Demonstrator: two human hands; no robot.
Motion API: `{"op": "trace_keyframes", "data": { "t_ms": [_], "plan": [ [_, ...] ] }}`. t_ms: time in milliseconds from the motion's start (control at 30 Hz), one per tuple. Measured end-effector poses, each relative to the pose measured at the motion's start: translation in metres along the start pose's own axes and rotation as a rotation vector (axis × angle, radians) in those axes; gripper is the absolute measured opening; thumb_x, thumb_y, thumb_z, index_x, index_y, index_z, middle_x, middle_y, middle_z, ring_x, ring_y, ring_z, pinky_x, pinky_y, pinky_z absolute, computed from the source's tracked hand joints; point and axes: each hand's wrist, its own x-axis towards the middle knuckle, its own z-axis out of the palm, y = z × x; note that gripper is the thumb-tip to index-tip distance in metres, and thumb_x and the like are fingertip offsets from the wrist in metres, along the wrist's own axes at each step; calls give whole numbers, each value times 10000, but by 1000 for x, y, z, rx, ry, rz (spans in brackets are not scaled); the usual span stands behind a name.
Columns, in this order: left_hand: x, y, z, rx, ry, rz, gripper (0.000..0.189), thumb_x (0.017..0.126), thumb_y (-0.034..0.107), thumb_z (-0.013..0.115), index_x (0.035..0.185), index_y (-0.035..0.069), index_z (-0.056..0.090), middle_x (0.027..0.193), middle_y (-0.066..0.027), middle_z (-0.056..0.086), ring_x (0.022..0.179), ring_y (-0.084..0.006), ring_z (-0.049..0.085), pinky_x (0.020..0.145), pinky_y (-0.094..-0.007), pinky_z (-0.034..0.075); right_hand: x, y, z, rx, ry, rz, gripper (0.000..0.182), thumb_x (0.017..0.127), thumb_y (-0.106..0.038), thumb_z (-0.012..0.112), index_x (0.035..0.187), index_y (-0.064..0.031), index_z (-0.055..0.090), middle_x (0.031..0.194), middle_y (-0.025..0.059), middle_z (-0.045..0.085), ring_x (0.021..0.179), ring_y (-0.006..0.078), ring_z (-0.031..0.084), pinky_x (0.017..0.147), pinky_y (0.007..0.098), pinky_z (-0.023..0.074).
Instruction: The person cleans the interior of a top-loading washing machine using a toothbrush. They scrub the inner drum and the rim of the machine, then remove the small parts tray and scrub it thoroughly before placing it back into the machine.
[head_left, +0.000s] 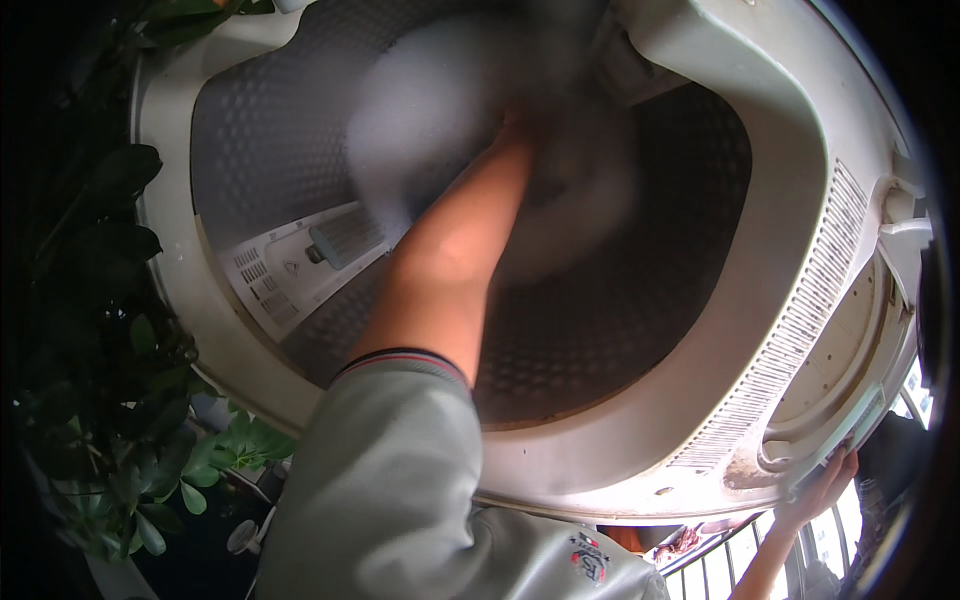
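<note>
My left arm reaches down into the perforated metal drum (600, 360) of an off-white top-loading washing machine. My left hand (523, 124) is deep inside and blurred, so its fingers and anything in them are hidden. Around it spreads a whitish blur (420, 112) that I cannot make out. A white lint-filter panel (281, 277) with a grey-green cartridge (349, 236) is set in the drum wall, left of my forearm. At the lower right, my right hand (825, 487) has its fingers curled on a pale green, translucent edge strip (862, 418) of the machine.
The machine's rim (585, 465) curves round the drum opening. To the right are a ribbed grille (780, 330) and a recessed section (832, 360) with small holes. Leafy plants (97, 300) crowd the left side. Railing bars (727, 562) stand at lower right.
</note>
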Motion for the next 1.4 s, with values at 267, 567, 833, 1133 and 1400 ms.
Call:
{"op": "trace_keyframes", "data": {
  "t_ms": [267, 567, 833, 1133, 1400],
  "plan": [
    [39, 2, -30, -769, 96, -41, 326, 822, 253, 492, 1063, 59, 595, 1055, -210, 578, 954, -323, 576, 851, -446, 446, 0, -26, 14, 132, 30, 87, 358, 922, -258, 431, 1127, 28, 494, 1043, 105, 528, 946, 171, 502, 853, 278, 376],
    [68, 16, -36, 115, -101, 50, 352, 825, 230, 483, 1108, 44, 578, 1092, -199, 577, 987, -335, 565, 855, -450, 441, 3, -27, 20, 113, 1, 52, 363, 919, -263, 437, 1136, 25, 486, 1051, 111, 524, 941, 174, 503, 854, 275, 378],
    [39, 105, -44, -183, 446, 38, 233, 749, 174, 549, 876, 3, 644, 915, -176, 606, 884, -337, 565, 795, -453, 442, 0, 3, 2, -18, 16, -109, 306, 931, -206, 462, 1147, 10, 483, 1082, 105, 539, 959, 157, 507, 857, 273, 392],
    [-2, 63, -45, -803, 199, 201, 216, 802, 242, 511, 925, 99, 615, 833, -90, 589, 896, -245, 545, 878, -416, 395, -2, -20, 8, 55, 45, 44, 327, 934, -227, 464, 1158, 9, 492, 1079, 103, 538, 964, 147, 502, 858, 281, 393],
    [-20, 60, -72, -812, 672, 247, 239, 901, 251, 387, 958, 109, 571, 735, -39, 529, 788, -157, 503, 919, -337, 362, 1, -8, 6, 21, 17, -57, 322, 935, -221, 464, 1165, 2, 490, 1084, 95, 539, 964, 151, 502, 865, 281, 391]
  ]
}}
